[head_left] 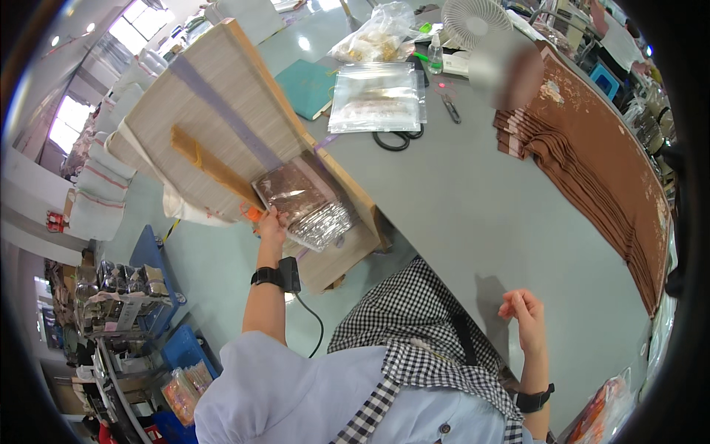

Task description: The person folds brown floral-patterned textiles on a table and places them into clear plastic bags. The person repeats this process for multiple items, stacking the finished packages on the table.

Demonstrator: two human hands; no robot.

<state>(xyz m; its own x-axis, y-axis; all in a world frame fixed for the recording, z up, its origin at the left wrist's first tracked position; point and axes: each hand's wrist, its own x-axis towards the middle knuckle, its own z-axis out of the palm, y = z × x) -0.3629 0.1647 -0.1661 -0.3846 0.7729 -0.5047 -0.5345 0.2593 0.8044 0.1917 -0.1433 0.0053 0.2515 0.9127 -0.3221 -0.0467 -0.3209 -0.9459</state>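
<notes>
Reaching into the wood-grain board stand (222, 96) beside the counter's (458, 214) left edge, the left hand (272, 224) has bent fingers at the crinkly, clear-wrapped brown packs (296, 185) — whether it grips one, I cannot tell. They lie stacked in the stand's corner, its boards probably stopping slippage. Half curled and empty, the right hand (523, 311) hovers over the counter's near edge. Soft brown cloth pieces (584, 177) overlap in ridges along its right edge — perhaps for easy separating.

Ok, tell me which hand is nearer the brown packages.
Left: the left hand is at the edge of the brown packages; the right hand is over the grey table, well away.
</notes>
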